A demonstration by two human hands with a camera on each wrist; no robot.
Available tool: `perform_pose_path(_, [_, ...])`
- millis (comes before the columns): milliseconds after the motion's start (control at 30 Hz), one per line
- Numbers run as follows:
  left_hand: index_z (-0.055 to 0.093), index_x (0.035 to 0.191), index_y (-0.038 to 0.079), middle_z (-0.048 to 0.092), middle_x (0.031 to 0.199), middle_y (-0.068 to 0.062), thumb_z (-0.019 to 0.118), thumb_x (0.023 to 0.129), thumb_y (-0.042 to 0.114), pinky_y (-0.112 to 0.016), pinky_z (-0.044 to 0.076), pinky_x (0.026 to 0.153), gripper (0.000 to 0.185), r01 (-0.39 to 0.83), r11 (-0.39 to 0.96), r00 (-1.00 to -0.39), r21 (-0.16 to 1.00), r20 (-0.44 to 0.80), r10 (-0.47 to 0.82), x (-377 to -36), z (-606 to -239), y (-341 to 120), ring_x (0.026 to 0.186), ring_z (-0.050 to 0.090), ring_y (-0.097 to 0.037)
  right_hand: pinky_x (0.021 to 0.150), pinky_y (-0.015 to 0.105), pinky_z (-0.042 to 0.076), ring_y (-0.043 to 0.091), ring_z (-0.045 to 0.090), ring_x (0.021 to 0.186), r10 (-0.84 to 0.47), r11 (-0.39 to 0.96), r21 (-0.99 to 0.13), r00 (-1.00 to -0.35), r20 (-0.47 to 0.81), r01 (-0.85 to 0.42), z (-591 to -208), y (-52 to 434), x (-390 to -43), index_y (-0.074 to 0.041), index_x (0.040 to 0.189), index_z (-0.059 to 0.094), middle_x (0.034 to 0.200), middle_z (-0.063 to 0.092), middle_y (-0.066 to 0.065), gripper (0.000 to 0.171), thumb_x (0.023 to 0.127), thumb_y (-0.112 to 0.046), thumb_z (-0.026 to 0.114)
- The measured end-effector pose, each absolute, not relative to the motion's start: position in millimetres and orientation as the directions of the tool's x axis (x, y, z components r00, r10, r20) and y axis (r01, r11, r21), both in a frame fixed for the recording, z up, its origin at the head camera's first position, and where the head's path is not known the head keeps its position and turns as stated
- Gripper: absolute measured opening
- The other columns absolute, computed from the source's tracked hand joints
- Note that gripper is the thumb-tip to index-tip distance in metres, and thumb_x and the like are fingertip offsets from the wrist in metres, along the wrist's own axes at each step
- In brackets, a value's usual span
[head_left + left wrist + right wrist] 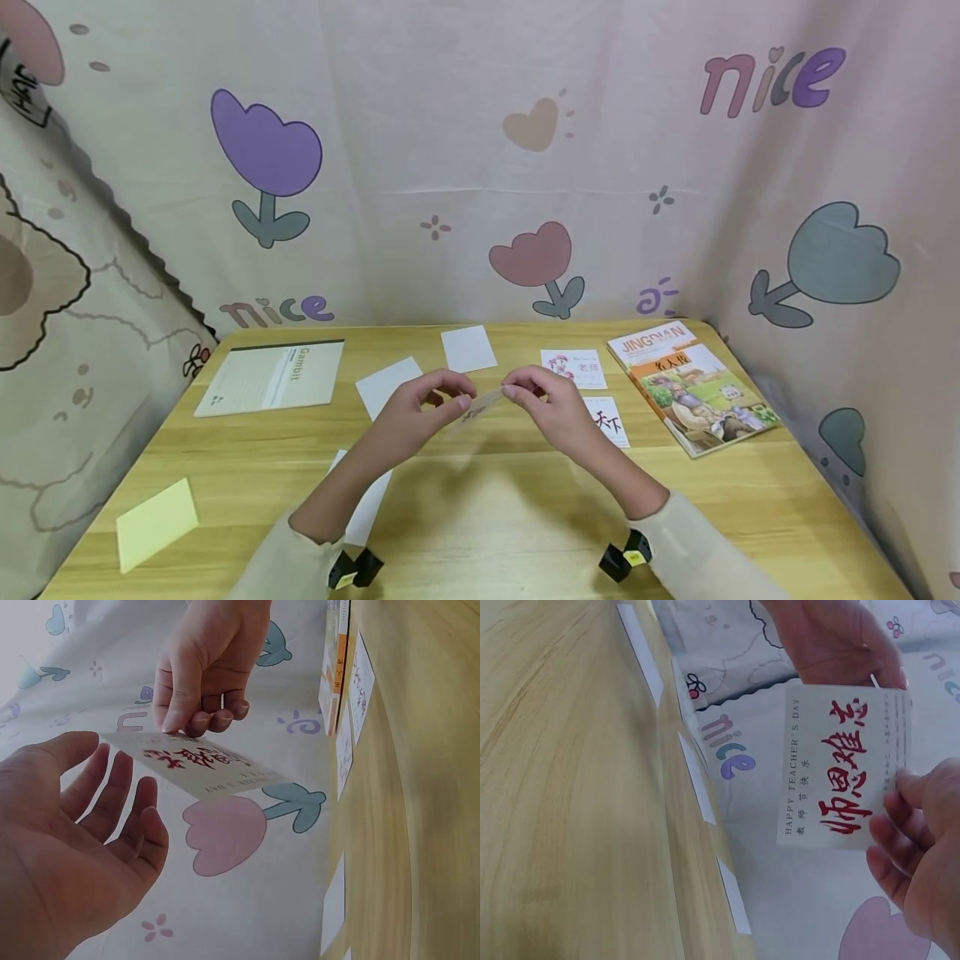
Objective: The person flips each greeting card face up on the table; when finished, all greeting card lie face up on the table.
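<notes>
A thin printed card with large red Chinese characters and the words "HAPPY TEACHER'S DAY" is held up above the table between both hands. The right hand pinches one edge, its thumb on the printed face in the right wrist view. At the opposite corner, the left hand has thumb and index fingertip right at the card, with the other fingers loosely bent below in the left wrist view. Two printed cards, one pink and one with red characters, lie behind and beside the right hand.
Blank white cards lie at the back, behind the left hand and under the left forearm. A notebook is at back left, a yellow paper at front left, a magazine at right. A patterned curtain hangs behind.
</notes>
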State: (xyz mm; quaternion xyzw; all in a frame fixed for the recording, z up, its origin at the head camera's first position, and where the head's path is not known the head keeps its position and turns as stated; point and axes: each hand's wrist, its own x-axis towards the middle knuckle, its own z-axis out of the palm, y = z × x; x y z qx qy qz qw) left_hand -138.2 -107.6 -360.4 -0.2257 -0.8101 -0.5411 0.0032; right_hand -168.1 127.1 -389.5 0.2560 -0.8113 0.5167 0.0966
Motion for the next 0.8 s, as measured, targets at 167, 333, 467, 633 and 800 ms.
perform_pose_path(167, [0.065, 0.103, 0.027, 0.064, 0.098, 0.008, 0.066, 0.09, 0.029, -0.036, 0.044, 0.074, 0.013, 0.389, 0.363, -0.9, 0.847, 0.264, 0.347, -139.1, -363.8, -105.8, 0.09, 0.056, -0.016, 0.059, 0.027, 0.045, 0.013, 0.052, 0.07, -0.287, 0.354, -0.787, -0.859, 0.423, -0.506, -391.8, 126.1, -169.8, -0.027, 0.096, 0.066, 0.079, 0.061, -0.002, 0.009, 0.092, -0.033, 0.062])
perform_pose_path(333, [0.065, 0.1, 0.027, 0.064, 0.094, 0.012, 0.066, 0.091, 0.026, -0.034, 0.045, 0.072, 0.009, 0.426, 0.42, -0.897, 0.802, 0.312, 0.314, -140.4, -365.4, -103.5, 0.086, 0.056, -0.011, 0.056, 0.026, 0.043, 0.012, 0.051, 0.068, -0.288, 0.383, -0.764, -0.853, 0.436, -0.52, -392.6, 125.7, -169.3, -0.027, 0.096, 0.066, 0.075, 0.057, -0.005, 0.008, 0.092, -0.033, 0.063])
perform_pose_path(467, [0.064, 0.099, 0.026, 0.064, 0.092, 0.01, 0.064, 0.092, 0.026, -0.032, 0.046, 0.071, 0.007, 0.406, 0.429, -0.911, 0.807, 0.322, 0.256, -141.7, -366.0, -104.4, 0.084, 0.056, -0.012, 0.049, 0.024, 0.039, 0.01, 0.048, 0.059, -0.312, 0.402, -0.758, -0.856, 0.413, -0.513, -391.3, 125.4, -167.0, -0.03, 0.096, 0.067, 0.068, 0.054, -0.007, 0.007, 0.092, -0.034, 0.063])
perform_pose_path(633, [0.063, 0.1, 0.025, 0.063, 0.09, 0.005, 0.061, 0.093, 0.026, -0.032, 0.048, 0.068, 0.007, 0.335, 0.405, -0.941, 0.851, 0.281, 0.188, -144.6, -367.6, -106.0, 0.081, 0.057, -0.017, 0.043, 0.022, 0.034, 0.008, 0.044, 0.052, -0.404, 0.468, -0.714, -0.845, 0.351, -0.52, -388.8, 124.1, -162.1, -0.034, 0.095, 0.07, 0.062, 0.052, -0.01, 0.006, 0.091, -0.031, 0.066])
perform_pose_path(800, [0.065, 0.104, 0.02, 0.063, 0.09, 0.001, 0.06, 0.094, 0.025, -0.034, 0.052, 0.062, 0.011, 0.286, 0.364, -0.948, 0.886, 0.206, 0.244, -143.9, -369.9, -101.6, 0.078, 0.058, -0.022, 0.052, 0.024, 0.044, 0.009, 0.051, 0.063, -0.525, 0.437, -0.747, -0.817, 0.24, -0.5, -389.7, 119.6, -159.6, -0.031, 0.099, 0.067, 0.074, 0.057, -0.012, 0.009, 0.09, -0.03, 0.066])
